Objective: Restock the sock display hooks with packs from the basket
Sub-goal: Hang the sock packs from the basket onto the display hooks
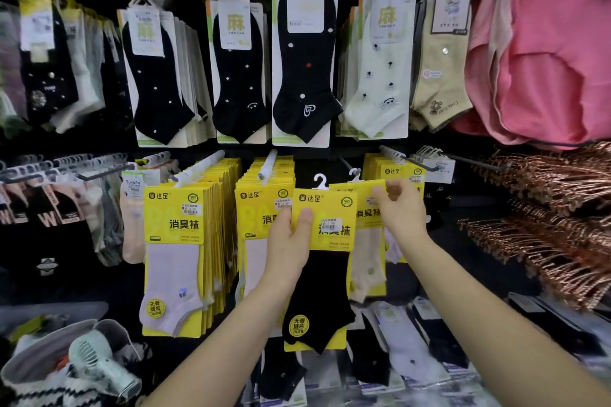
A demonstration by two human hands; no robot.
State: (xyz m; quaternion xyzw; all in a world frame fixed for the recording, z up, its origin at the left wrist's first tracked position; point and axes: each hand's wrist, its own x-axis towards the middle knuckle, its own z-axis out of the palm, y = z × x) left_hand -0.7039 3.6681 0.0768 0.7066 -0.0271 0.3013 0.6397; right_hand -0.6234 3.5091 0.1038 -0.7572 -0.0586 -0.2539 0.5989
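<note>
Sock display wall [479, 258], dark-backed, seen from the front. Left hand [291, 241] grips a black pack [322, 274] by its yellow card, thumb across the front, at the centre of the lower row. Right hand [401, 208] pinches the top of a pale pack [368, 241] just behind it (both plastic hangers point upward). Full yellow stacks [178, 241] hang on white pegs [269, 163] to the left. Pink garments [545, 59] and copper hangers [545, 208] are at right. The basket [49, 337] is near left.

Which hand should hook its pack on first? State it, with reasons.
Right, probably: the right hand pinches the pale-sock pack near its top edge, beside its hanger; the left hand grips the black-sock pack lower down.
</note>
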